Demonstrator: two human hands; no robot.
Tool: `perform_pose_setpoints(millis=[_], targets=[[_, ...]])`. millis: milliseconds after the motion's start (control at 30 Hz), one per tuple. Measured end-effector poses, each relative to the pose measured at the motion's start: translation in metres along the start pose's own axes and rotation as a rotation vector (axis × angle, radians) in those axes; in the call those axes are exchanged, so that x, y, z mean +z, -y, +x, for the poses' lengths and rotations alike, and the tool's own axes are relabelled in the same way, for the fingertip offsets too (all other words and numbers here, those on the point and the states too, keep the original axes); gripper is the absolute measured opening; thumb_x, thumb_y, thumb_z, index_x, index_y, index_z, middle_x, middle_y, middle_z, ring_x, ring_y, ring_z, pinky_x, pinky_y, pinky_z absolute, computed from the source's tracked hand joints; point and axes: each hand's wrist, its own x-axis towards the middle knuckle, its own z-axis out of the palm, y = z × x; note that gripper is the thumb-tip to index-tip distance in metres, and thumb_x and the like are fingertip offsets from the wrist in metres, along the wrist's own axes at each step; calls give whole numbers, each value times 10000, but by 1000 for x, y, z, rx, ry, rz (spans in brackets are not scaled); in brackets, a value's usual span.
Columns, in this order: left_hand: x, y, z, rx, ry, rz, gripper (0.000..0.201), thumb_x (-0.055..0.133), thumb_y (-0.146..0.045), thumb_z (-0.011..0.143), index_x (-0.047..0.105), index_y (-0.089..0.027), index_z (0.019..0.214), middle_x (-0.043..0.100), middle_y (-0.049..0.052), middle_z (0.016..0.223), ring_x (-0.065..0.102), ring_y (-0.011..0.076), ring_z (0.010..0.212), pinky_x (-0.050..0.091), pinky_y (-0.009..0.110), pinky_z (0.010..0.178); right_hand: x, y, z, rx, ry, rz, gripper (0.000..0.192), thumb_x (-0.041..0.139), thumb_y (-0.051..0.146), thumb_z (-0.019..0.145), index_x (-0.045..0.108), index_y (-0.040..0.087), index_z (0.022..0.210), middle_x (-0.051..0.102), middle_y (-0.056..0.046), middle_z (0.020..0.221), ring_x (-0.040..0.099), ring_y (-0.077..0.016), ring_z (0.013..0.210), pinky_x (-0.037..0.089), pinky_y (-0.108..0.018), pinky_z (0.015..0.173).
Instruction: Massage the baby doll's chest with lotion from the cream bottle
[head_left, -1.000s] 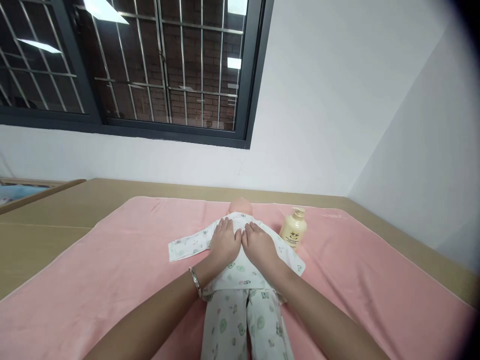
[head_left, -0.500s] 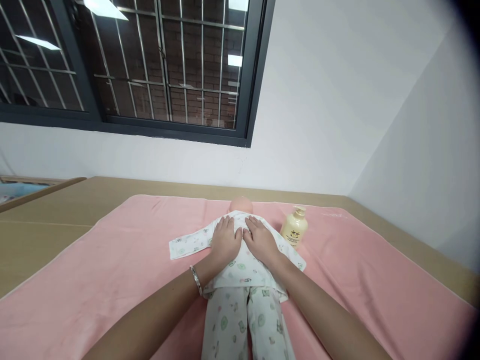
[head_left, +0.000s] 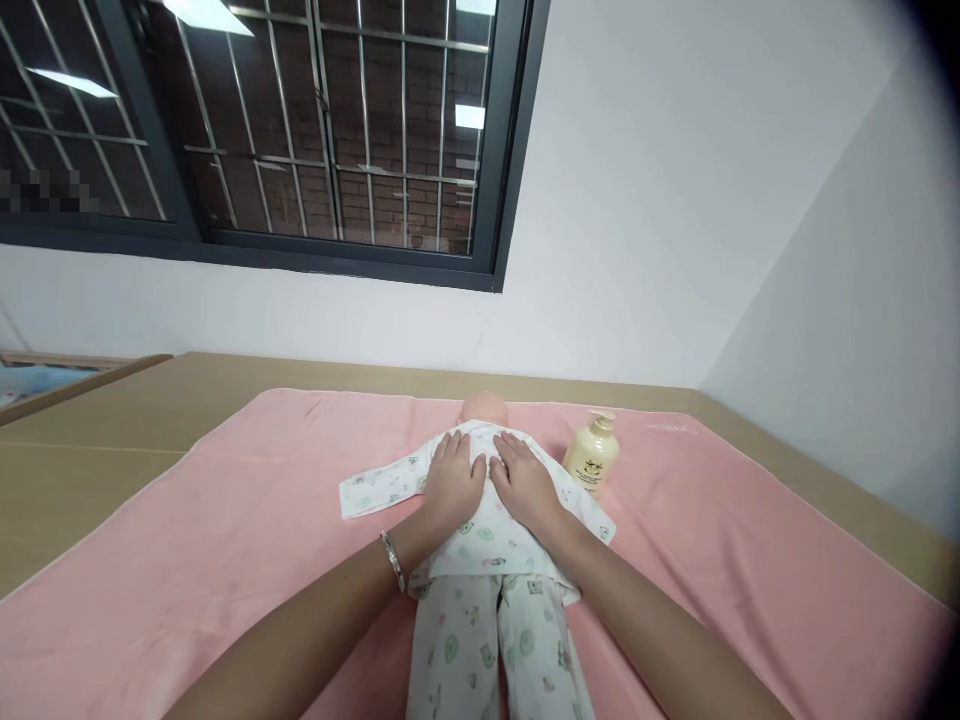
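A baby doll lies on its back on a pink blanket, dressed in a white printed shirt and matching trousers. My left hand rests flat on the left side of the doll's chest, fingers spread, a bracelet at the wrist. My right hand lies flat on the right side of the chest, beside the left. Both palms press on the shirt and hold nothing. The doll's head shows just beyond my fingertips.
A cream pump bottle stands on the blanket just right of the doll's shoulder. The blanket covers a tan table set against a white wall under a barred window. A wooden rail is at far left.
Both hands stay flat on the doll's chest, and have shifted only slightly. The view has drifted a little.
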Motion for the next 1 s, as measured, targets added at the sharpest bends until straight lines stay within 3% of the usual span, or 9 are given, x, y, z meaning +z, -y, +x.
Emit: perform_pose_setpoints(millis=[333,600,800,1000], targets=[[-11,-9,-2,67,-23,52,351,372,-248,960,618,-123,1176,627,115,1279,528,262,1249,411,421,1073,-5,7,-3,53,5,-150,406,381,312,958,576,155,1277,573,-118,1346,488,-230,1282,416,-348,1015],[-13,-12,-7,105,-27,150,311,381,-224,954,674,-184,1048,694,98,1148,613,241,1132,474,418,997,-8,6,3,41,60,-155,386,392,303,955,579,149,1254,574,-135,1337,479,-244,1286,396,-353,1031],[-21,-18,-6,41,7,125,332,377,-230,949,640,-149,1135,655,120,1230,576,258,1196,464,415,999,-5,-3,9,-37,110,-86,472,382,231,937,481,55,1364,468,-165,1437,376,-243,1366,266,-371,1140],[-24,-19,0,-33,93,78,363,378,-250,941,601,-118,1196,599,151,1311,499,270,1288,409,418,1062,-8,2,6,-87,99,-127,438,378,219,944,530,111,1341,493,-151,1419,406,-253,1348,295,-383,1122]])
